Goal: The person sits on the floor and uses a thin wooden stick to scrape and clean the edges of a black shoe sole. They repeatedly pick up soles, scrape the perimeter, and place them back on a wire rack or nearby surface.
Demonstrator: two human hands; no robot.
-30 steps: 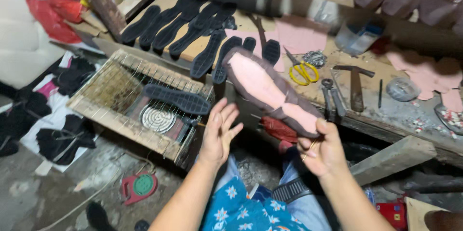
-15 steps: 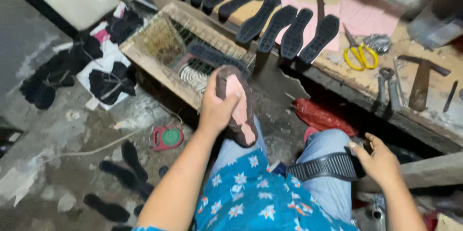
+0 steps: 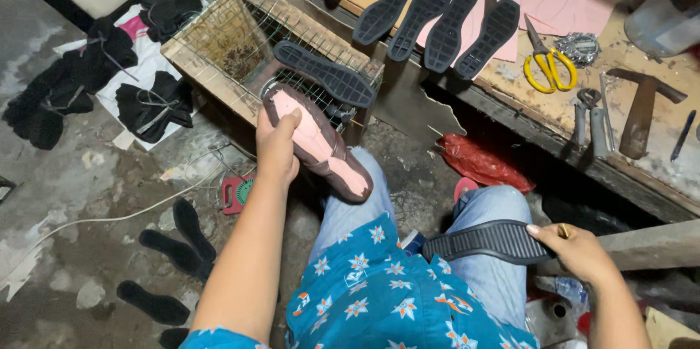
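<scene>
- Left hand (image 3: 277,146): fingers wrapped round the heel end of a shoe upper (image 3: 319,143), pink insole side up, held just in front of the wire-topped wooden crate (image 3: 219,43).
- Right hand (image 3: 580,250): thumb and fingers pinched on one end of a black rubber sole (image 3: 487,240), which lies across the right knee, well right of the crate.
- Handling judgement: the upper looks best kept level with a firm grip at the heel; the sole should stay flat and not twist.
- On the crate's wire top: one black sole (image 3: 325,74), tread up.
- Right of the crate, on the workbench (image 3: 656,167): a row of black soles (image 3: 445,24), pink paper patterns, yellow-handled scissors (image 3: 543,64), pincers (image 3: 589,117), a hammer (image 3: 642,105).
- Left of the crate, on the floor: black cut pieces (image 3: 157,105) on white sheets.
- Obstruction: the crate stands close against the knees; a loose cable (image 3: 109,218) and stray soles lie below it.
</scene>
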